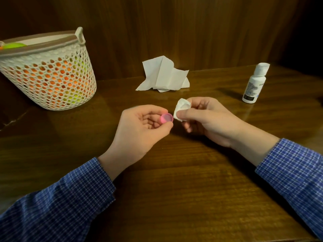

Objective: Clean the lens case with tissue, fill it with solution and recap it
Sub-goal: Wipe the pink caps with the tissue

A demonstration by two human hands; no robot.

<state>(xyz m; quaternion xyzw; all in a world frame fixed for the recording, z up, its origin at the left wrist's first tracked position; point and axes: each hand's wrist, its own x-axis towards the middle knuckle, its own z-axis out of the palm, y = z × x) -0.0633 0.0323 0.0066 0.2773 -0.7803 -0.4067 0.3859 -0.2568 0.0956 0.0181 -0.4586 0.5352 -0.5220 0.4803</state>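
Note:
My left hand (141,130) pinches a small round pink lens case cap (167,118) between thumb and fingertips, its hollow side facing right. Just to its right, my right hand (208,119) pinches a small crumpled piece of white tissue (181,108), held close to the cap but a little apart from it. Both hands hover above the dark wooden table (174,180). A white solution bottle (254,83) with its cap on stands upright at the right. The rest of the lens case is not visible.
A larger crumpled white tissue (164,75) lies at the back of the table against the wooden wall. A white perforated basket (50,75) with orange and green items stands at the left.

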